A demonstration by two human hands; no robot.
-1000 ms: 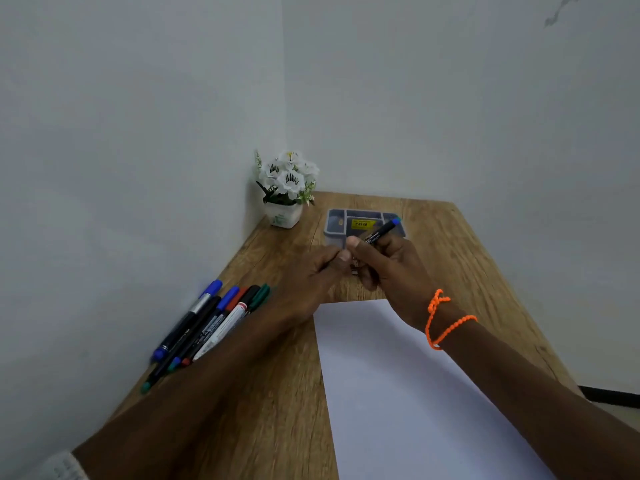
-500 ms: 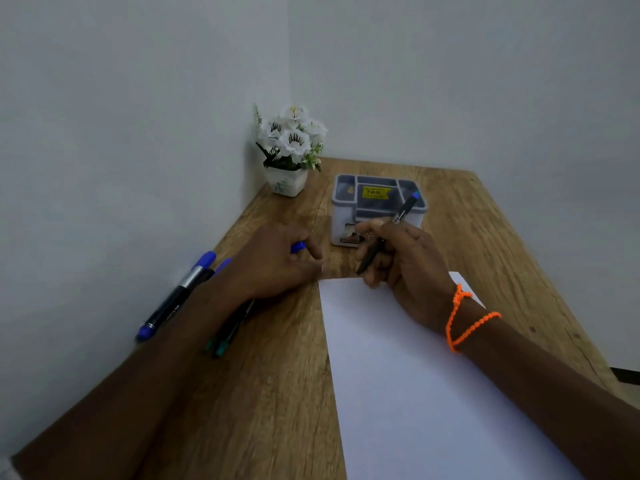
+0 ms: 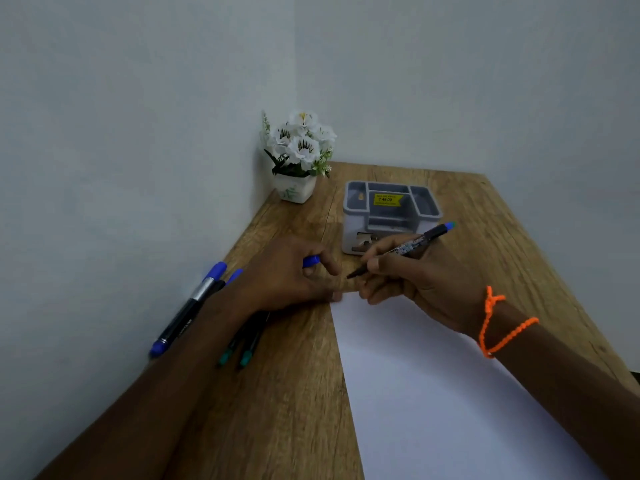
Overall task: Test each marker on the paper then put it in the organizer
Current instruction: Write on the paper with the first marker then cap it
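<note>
My right hand point(image 3: 412, 282) grips an uncapped black marker point(image 3: 408, 247) with a blue end, its tip pointing down-left just above the top edge of the white paper point(image 3: 433, 393). My left hand point(image 3: 294, 275) rests on the table beside the paper's top left corner and holds the blue cap point(image 3: 311, 260) between its fingers. Several more markers point(image 3: 194, 306) lie on the wood at the left, partly hidden under my left forearm. The grey organizer point(image 3: 391, 213) with a yellow price sticker stands just beyond my hands.
A small white pot of white flowers point(image 3: 298, 154) stands in the back left corner. White walls close off the wooden table point(image 3: 294, 410) at the left and back. The table's right edge runs diagonally at the right.
The cap came off the marker and stayed in my left hand. Both hands dropped toward the paper's top edge, and the marker's tip now points down at it.
</note>
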